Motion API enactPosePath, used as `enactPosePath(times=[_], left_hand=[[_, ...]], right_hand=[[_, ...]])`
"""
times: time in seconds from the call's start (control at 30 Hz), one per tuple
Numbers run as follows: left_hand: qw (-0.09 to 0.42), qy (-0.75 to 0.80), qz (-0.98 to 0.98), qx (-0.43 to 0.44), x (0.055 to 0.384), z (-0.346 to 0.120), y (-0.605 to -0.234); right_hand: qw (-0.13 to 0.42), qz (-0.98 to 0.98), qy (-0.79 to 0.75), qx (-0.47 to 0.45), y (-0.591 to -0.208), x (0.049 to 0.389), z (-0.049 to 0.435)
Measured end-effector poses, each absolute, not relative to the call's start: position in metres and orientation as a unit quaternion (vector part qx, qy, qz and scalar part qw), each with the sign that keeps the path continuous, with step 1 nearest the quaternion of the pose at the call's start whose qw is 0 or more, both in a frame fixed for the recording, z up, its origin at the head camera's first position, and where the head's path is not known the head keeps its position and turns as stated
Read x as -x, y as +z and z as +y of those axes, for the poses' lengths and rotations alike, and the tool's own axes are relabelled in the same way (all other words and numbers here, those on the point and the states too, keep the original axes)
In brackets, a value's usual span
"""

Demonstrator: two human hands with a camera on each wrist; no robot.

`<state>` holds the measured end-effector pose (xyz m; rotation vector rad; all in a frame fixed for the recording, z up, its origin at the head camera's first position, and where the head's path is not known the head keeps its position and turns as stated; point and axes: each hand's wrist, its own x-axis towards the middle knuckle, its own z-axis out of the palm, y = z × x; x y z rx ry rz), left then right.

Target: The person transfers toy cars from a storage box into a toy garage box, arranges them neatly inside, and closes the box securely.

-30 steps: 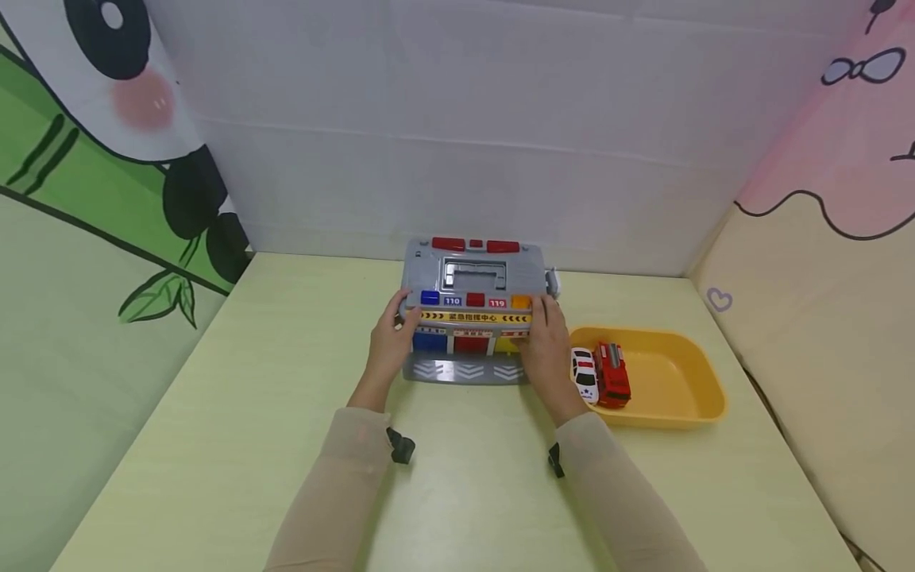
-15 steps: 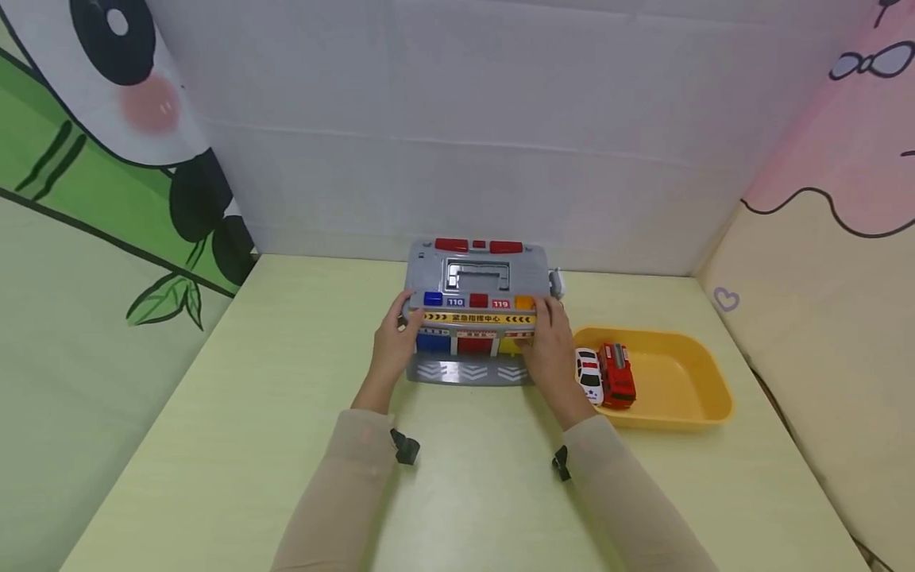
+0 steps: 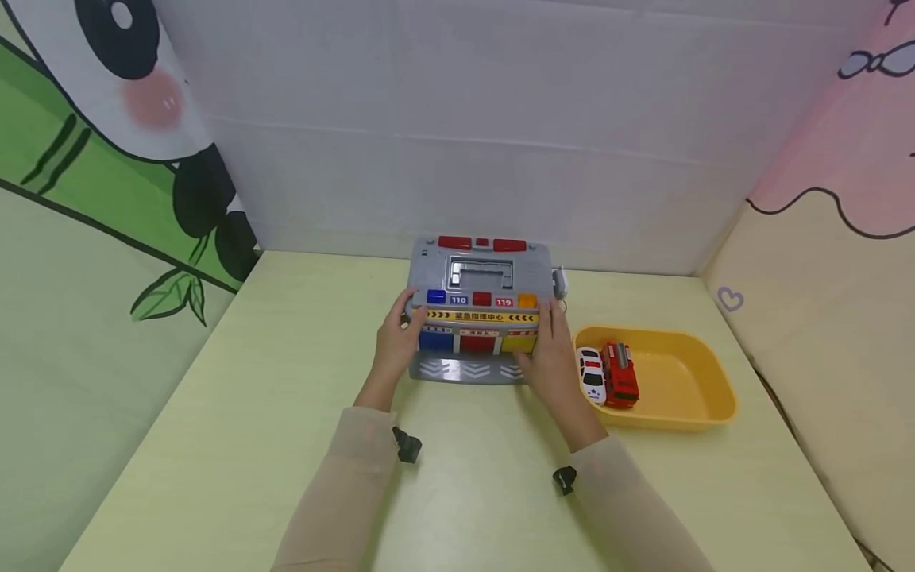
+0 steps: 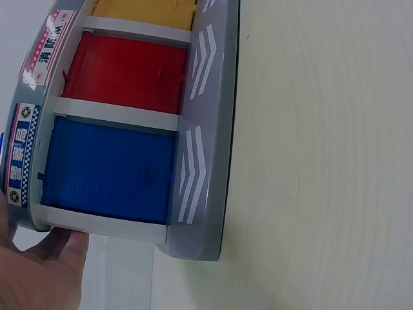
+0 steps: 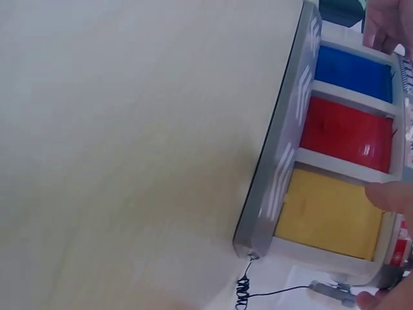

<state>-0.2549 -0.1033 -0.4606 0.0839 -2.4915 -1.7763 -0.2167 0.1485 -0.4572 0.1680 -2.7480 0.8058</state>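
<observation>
A grey toy garage [image 3: 429, 270] stands near the back of the table, with red, blue and orange lights on its roof. Its front has a blue door [image 4: 110, 171], a red door [image 4: 129, 74] and a yellow door [image 5: 329, 213], all down, above a ramp [image 4: 203, 148] with white chevrons. My left hand [image 3: 395, 342] grips the garage's left side, thumb at the front. At the right side, my right hand [image 3: 556, 373] holds the garage, its thumb over the yellow door's edge and its fingers along the side. The left wrist view shows only part of the left hand.
To the right sits a yellow tray [image 3: 682, 381] holding a white toy police car [image 3: 592, 375] and a red toy fire truck [image 3: 620, 375]. A coiled cord [image 5: 242, 290] hangs at the garage's right side. A white cloth wall [image 3: 486, 191] rises behind the garage.
My right hand has slid a little to the right along the garage, uncovering the orange light and more of the yellow door. My left hand keeps its place on the garage.
</observation>
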Motion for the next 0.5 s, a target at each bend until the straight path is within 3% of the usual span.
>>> enactPosePath(times=[0.5], left_hand=[[0.051, -0.573, -0.818, -0.024, 0.256, -0.103, -0.461]], right_hand=[[0.119, -0.954, 0.267, -0.058, -0.439, 0.193, 0.136]])
